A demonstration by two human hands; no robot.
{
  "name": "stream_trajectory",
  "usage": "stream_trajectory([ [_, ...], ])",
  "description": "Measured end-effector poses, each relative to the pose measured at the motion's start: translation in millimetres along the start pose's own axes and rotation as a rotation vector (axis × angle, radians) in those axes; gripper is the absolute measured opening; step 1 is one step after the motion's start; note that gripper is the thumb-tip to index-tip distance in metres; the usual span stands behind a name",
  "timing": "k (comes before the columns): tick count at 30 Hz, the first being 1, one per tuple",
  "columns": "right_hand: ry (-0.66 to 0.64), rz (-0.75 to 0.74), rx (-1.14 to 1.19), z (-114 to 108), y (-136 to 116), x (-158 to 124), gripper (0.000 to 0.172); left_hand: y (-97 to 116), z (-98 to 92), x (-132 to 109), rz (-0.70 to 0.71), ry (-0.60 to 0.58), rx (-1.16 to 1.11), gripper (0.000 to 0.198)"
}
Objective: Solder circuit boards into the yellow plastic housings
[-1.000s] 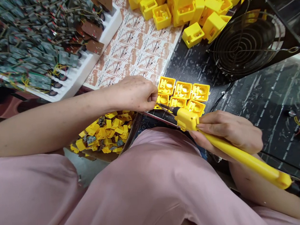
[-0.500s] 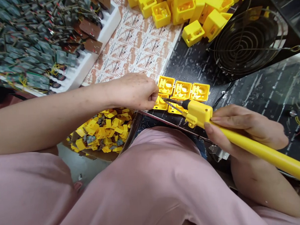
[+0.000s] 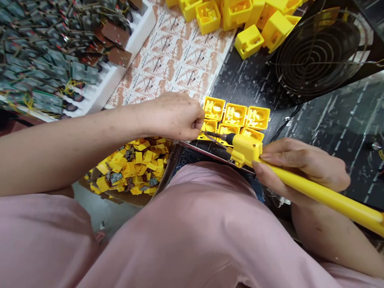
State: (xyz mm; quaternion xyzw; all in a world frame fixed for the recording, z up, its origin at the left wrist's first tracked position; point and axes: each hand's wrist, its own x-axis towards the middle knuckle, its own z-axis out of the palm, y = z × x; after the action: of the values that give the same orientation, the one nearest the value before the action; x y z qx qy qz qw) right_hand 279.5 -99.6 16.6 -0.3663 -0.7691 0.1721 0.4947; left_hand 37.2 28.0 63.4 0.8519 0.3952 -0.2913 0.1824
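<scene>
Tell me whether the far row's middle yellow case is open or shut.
Open: the middle yellow case faces up with its hollow inside showing and no cover over it.

right hand [image 3: 306, 167] gripping soldering iron [image 3: 249, 148], yellow casings [image 3: 235, 114]

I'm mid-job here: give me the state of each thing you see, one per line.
Left hand: fingers curled; contents hidden
Right hand: closed around the tool handle
Yellow soldering tool: held, tip at front-left housing; contact unclear
Six yellow housings: open side up, two rows
Housing pile: loose, heaped
Foam tray: heaped with circuit boards
Fan: spinning or not, unclear
</scene>
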Motion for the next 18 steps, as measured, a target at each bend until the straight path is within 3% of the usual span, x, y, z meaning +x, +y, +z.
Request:
stream_trajectory([
  [6,0.006,-0.010,0.029,-5,3,1,0.018,-12,4.3,-7,0.030,0.047,-0.102,0.035],
  [10,0.104,0.051,0.010,-10,2,-3,0.040,-21,6.8,-7,0.054,0.142,-0.178,0.037],
  [14,0.035,0.136,-0.134,-5,-2,-8,0.055,-19,4.0,4,-0.031,0.133,-0.180,0.032],
  [18,0.024,0.106,-0.054,0,0,-14,0.042,-17,2.0,11,-0.013,0.127,-0.193,0.030],
])
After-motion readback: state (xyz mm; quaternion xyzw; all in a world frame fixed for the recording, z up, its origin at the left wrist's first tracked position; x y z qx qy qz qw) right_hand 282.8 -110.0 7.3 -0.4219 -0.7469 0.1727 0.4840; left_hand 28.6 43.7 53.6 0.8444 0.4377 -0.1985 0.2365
